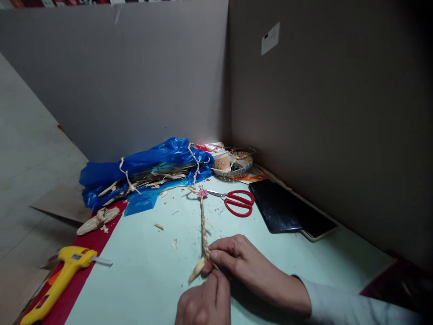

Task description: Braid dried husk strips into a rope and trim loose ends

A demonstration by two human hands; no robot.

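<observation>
A thin braided straw cord (203, 221) lies along the pale green table (142, 271), with its far end held by a pink binder clip (202, 193). My right hand (237, 259) comes in from the right and pinches the near end of the braid. My left hand (203, 302), at the bottom edge, is closed on the loose straw strands (196, 273) that stick out just below the right fingers. Both hands touch each other at the braid's end.
Red scissors (238, 201) and a black tablet (284, 207) lie to the right of the braid. A blue plastic bag (142, 174) with straw, a paper cup (222, 161) and a ring-shaped roll (233, 170) fill the far corner. A yellow glue gun (57, 280) and husk bundle (98, 220) lie at left. Cardboard walls (304, 113) enclose the back and right.
</observation>
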